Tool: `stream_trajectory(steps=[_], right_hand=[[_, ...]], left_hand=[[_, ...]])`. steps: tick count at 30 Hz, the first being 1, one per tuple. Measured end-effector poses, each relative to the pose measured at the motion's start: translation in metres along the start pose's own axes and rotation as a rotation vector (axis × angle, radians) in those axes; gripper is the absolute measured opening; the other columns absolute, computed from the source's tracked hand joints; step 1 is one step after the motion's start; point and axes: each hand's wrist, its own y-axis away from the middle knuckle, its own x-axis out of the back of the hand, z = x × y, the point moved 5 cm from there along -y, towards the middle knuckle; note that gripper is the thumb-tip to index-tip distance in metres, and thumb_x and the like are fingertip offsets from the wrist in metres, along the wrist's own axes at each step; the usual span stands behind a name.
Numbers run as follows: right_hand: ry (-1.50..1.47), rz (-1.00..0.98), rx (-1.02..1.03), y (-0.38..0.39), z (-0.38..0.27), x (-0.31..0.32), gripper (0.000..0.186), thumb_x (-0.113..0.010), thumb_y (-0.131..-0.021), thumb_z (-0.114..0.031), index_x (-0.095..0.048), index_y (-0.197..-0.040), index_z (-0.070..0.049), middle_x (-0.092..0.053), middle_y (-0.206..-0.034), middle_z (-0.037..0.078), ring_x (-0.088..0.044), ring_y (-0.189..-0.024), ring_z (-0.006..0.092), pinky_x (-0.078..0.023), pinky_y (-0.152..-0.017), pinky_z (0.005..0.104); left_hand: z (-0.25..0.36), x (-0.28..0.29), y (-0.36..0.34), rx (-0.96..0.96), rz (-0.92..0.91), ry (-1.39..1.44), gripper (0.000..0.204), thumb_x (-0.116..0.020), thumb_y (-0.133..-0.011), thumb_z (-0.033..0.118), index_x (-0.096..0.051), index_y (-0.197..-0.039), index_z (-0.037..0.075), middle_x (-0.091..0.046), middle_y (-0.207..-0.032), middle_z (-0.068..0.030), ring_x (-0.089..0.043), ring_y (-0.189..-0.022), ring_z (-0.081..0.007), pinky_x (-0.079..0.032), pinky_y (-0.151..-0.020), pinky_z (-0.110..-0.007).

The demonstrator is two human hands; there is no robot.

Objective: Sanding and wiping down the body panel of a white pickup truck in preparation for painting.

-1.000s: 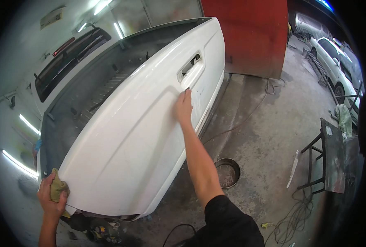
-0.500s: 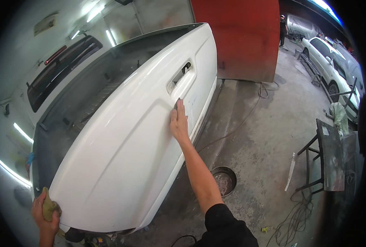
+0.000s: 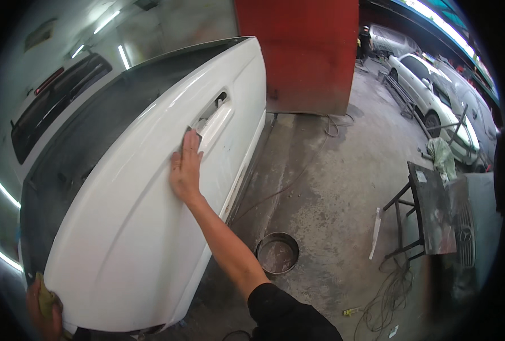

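Observation:
A white pickup tailgate stretches from the lower left to the upper middle, with a handle recess in its upper part. My right hand lies against the panel at the near end of that recess, fingers pressed together over a small grey sheet that looks like sandpaper. At the tailgate's near left corner, my left hand grips a yellow-green cloth; the rim of the picture partly darkens it.
A round dark pan stands on the concrete floor below my right forearm. To the right are a black metal stand and tangled cables. Beyond the tailgate rises a red panel. Farther back are a white car and a person.
The view has turned to the right. My right hand has slid with the grey sheet up to the edge of the handle recess. My left hand stays at the corner with the cloth.

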Motion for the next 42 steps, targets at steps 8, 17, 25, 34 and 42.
stream_trajectory(steps=[8,17,25,34,42], right_hand=[[0.052,-0.43,0.34,0.189,-0.17,-0.047,0.095,-0.07,-0.074,-0.017,-0.018,-0.152,-0.001,-0.016,-0.158,0.022,-0.014,-0.146,0.0398,-0.009,-0.11,0.0672],[0.03,-0.103,0.146,0.075,-0.104,-0.002,0.05,-0.031,-0.102,-0.018,-0.028,-0.148,0.002,-0.027,-0.154,0.024,-0.021,-0.145,0.0358,-0.008,-0.115,0.058],[-0.054,-0.214,0.352,0.281,-0.231,-0.059,0.062,-0.053,-0.087,-0.01,-0.036,-0.145,0.002,-0.031,-0.15,0.028,-0.025,-0.142,0.043,-0.01,-0.113,0.0612],[-0.007,-0.068,0.292,0.191,-0.22,-0.041,0.056,-0.049,-0.094,-0.012,-0.033,-0.146,0.002,-0.029,-0.153,0.024,-0.023,-0.144,0.0404,-0.009,-0.113,0.0603],[0.029,-0.412,0.397,0.37,-0.168,-0.042,0.076,-0.062,-0.082,-0.015,-0.028,-0.148,0.001,-0.027,-0.152,0.028,-0.02,-0.143,0.0444,-0.011,-0.112,0.0641]], left_hand=[[0.037,-0.004,-0.03,-0.153,0.107,0.105,0.052,-0.065,-0.07,0.016,-0.058,-0.119,0.001,-0.063,-0.101,-0.0189,-0.062,-0.088,-0.0375,-0.049,-0.081,-0.041],[0.048,0.002,-0.025,-0.181,0.199,0.029,0.047,-0.072,-0.076,0.03,-0.062,-0.117,0.009,-0.064,-0.095,-0.0119,-0.065,-0.083,-0.0317,-0.052,-0.073,-0.04],[0.041,-0.018,-0.036,-0.177,0.23,0.076,0.037,-0.065,-0.086,0.031,-0.062,-0.113,0.006,-0.063,-0.092,-0.0121,-0.064,-0.083,-0.0321,-0.052,-0.072,-0.041],[0.053,-0.017,-0.044,-0.181,0.319,0.116,0.033,-0.06,-0.09,0.036,-0.056,-0.092,0.004,-0.065,-0.083,-0.0164,-0.065,-0.073,-0.0352,-0.053,-0.066,-0.045],[0.044,-0.012,-0.044,-0.055,0.218,0.122,0.031,-0.06,-0.09,0.033,-0.06,-0.104,0.005,-0.065,-0.088,-0.0171,-0.064,-0.081,-0.0386,-0.05,-0.071,-0.047]])
